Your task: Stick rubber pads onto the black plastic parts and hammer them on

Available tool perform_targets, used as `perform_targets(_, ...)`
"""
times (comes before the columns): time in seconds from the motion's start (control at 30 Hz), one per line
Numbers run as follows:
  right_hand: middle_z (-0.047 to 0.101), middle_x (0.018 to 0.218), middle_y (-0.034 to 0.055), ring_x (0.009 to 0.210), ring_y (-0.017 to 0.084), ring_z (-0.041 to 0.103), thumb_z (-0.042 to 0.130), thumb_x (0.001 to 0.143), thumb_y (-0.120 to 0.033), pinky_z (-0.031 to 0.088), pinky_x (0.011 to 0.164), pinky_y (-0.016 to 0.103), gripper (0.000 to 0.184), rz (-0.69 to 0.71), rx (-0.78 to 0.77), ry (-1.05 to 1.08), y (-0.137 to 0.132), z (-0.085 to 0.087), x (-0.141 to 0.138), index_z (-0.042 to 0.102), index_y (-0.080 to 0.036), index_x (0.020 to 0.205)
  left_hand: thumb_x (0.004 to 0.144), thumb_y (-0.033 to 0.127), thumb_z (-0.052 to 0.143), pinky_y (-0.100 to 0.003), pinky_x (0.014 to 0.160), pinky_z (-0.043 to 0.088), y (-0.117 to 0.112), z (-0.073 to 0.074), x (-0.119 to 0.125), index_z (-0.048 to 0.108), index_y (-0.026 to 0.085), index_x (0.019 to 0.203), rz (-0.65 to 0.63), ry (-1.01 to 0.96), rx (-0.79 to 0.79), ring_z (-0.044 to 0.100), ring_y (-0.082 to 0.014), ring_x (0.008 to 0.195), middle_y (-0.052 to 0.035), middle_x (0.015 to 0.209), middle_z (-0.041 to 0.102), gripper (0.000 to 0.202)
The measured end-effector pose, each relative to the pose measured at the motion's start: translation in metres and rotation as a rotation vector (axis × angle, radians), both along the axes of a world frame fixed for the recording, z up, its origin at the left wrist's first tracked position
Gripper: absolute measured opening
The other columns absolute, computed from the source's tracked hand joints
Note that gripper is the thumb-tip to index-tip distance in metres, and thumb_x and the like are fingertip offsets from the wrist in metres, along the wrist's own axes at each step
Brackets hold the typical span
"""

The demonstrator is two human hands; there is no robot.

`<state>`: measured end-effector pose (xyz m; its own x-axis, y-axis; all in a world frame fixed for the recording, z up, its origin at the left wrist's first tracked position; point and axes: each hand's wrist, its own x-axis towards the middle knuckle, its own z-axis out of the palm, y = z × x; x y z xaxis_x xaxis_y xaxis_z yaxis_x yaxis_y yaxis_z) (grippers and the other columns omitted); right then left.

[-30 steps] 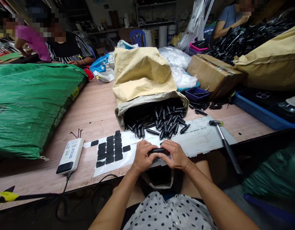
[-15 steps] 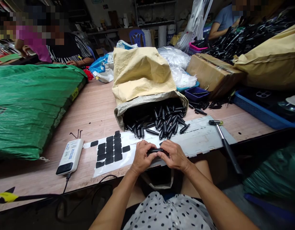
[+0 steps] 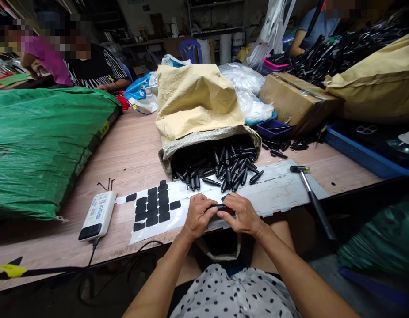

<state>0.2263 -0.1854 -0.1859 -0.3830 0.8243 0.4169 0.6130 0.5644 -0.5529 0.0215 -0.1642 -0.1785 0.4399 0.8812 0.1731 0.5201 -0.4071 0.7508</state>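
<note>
Between my two hands, at the table's front edge, lies a short black tube-shaped part (image 3: pixel 219 207) held level. My left hand (image 3: pixel 198 215) pinches its left end and my right hand (image 3: pixel 240 213) its right end, fingers and thumbs closed on it. Just beyond, a pile of the same black parts (image 3: pixel 228 170) spills from the mouth of a tan sack (image 3: pixel 197 101). Left of my hands, a white sheet (image 3: pixel 177 221) carries several black rounded-square stickers (image 3: pixel 152 205). One more dark patch shows partly behind my right hand.
A hammer (image 3: pixel 308 190) lies at the right, its handle over the table edge. On the left are a white power bank (image 3: pixel 98 216) with a cable and a big green sack (image 3: pixel 48 150). A blue tray (image 3: pixel 363 152) and a cardboard box (image 3: pixel 297 101) stand at right. Co-workers sit across.
My hands stay nearly in place on the black part; the left thumb has shifted slightly. At the back right, a co-worker's arm has moved and a dark, red-tipped object now shows there.
</note>
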Motion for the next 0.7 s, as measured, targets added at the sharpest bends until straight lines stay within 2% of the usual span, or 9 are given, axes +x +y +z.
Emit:
perform_targets(0.17, 0.053, 0.073, 0.0021, 0.074, 0.019, 0.046, 0.062, 0.092, -0.039, 0.035, 0.067, 0.033, 0.026, -0.014, -0.016, 0.030, -0.002, 0.003, 0.000, 0.050, -0.022, 0.078, 0.097, 0.037, 0.051, -0.043, 0.090, 0.040, 0.000, 0.002, 0.001, 0.077, 0.022, 0.094, -0.007, 0.010, 0.013, 0.056, -0.0242, 0.090, -0.0056, 0.084, 0.063, 0.030)
perform_targets(0.37, 0.054, 0.075, 0.0031, 0.075, 0.018, 0.046, 0.047, 0.102, -0.029, 0.035, 0.068, 0.033, 0.028, 0.017, -0.004, -0.002, 0.003, -0.002, 0.000, 0.051, -0.021, 0.075, 0.096, 0.037, 0.054, -0.043, 0.088, 0.039, 0.000, 0.000, 0.002, 0.077, 0.022, 0.090, -0.007, 0.029, 0.037, 0.055, -0.0238, 0.089, -0.0051, 0.081, 0.062, 0.028)
perform_targets(0.5, 0.055, 0.073, 0.0029, 0.074, 0.018, 0.046, 0.049, 0.101, -0.029, 0.035, 0.068, 0.033, 0.029, 0.036, -0.010, 0.009, 0.004, 0.000, 0.000, 0.053, -0.021, 0.074, 0.098, 0.036, 0.051, -0.044, 0.088, 0.037, 0.000, -0.002, 0.002, 0.075, 0.022, 0.087, -0.033, 0.045, 0.051, 0.054, -0.0234, 0.088, -0.0045, 0.080, 0.064, 0.030)
perform_targets(0.63, 0.053, 0.073, 0.0025, 0.074, 0.018, 0.048, 0.051, 0.098, -0.031, 0.037, 0.069, 0.033, 0.024, 0.041, -0.089, 0.190, -0.001, 0.007, 0.004, 0.057, -0.021, 0.077, 0.100, 0.035, 0.048, -0.043, 0.088, 0.038, 0.000, 0.003, 0.003, 0.074, 0.022, 0.092, -0.031, 0.056, 0.079, 0.054, -0.0230, 0.088, -0.0045, 0.083, 0.066, 0.030)
perform_targets(0.7, 0.054, 0.075, 0.0027, 0.074, 0.018, 0.049, 0.049, 0.099, -0.034, 0.038, 0.069, 0.033, 0.025, -0.025, -0.129, 0.371, -0.004, 0.007, 0.008, 0.059, -0.020, 0.080, 0.100, 0.036, 0.049, -0.043, 0.088, 0.038, -0.006, 0.011, 0.003, 0.073, 0.022, 0.097, -0.017, 0.078, 0.118, 0.054, -0.0236, 0.090, -0.0048, 0.085, 0.067, 0.028)
